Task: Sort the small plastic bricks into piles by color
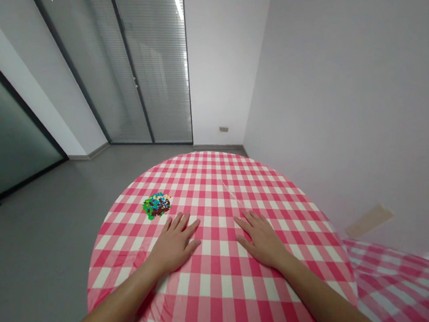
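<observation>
My left hand (175, 243) lies flat on the red-and-white checked tablecloth (220, 261), fingers spread and nothing in it. Just beyond its fingertips, a little to the left, is a heap of small colourful pieces (157, 205) in green, blue, brown, white and yellow. They look like tiny building bricks, but are too small to tell for sure. My right hand (260, 237) also rests palm down on the cloth, fingers apart, holding nothing. A strip of bare cloth separates the two hands.
The round table's far edge curves ahead, with grey floor (33, 249) to the left. Close on the right stands a white wall (352, 92). Another checked cloth (407, 274) lies at the lower right. Glass doors (156, 65) with blinds are at the back.
</observation>
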